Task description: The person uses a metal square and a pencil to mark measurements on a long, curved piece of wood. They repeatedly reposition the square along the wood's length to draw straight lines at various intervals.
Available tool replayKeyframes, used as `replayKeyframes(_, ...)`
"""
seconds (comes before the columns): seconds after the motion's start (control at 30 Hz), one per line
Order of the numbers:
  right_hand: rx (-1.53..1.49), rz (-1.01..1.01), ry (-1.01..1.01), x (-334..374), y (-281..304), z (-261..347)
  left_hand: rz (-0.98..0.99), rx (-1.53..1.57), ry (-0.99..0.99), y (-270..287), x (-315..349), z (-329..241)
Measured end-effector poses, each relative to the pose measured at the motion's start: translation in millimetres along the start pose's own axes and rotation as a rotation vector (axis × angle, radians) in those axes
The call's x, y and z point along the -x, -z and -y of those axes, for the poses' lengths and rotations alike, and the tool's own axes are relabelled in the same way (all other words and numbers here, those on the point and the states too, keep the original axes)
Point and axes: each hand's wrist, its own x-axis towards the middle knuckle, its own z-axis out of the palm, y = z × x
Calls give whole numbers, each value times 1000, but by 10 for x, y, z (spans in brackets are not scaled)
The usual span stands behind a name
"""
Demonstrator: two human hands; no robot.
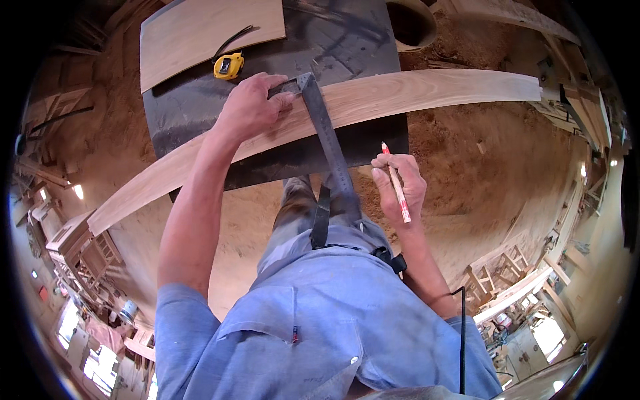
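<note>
A long pale wooden board (413, 90) lies across a dark-topped table, with both its ends reaching past the tabletop. Over the board rests a metal try square (323, 123), its marked blade running toward my body and past the board's near edge. My left hand (257, 103) grips the square's short arm at the board's far side, fingers and thumb around it. To the right of the blade, my right hand (403, 181) holds a red and white pencil (397, 185), tip pointing away from me. The pencil tip is apart from the board.
The dark tabletop (333, 50) carries a flat wooden panel (207, 33) at the far left. A yellow tape measure (229, 65) with a black strap sits beyond my left hand. Sawdust covers the floor (467, 167). Wooden frames (497, 270) and timber stand around.
</note>
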Motion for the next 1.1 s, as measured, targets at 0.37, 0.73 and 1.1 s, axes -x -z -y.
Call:
replayKeyframes(0.37,-94,-49,-94,143,-150,-85,63,-39,-102,-39,-104,93)
replayKeyframes(0.73,-257,59,54,-100,-247,14,36,-91,-144,-69,-77,28)
replayKeyframes(1.1,-281,24,-223,-74,-378,175,41,-137,-170,-30,-96,-6)
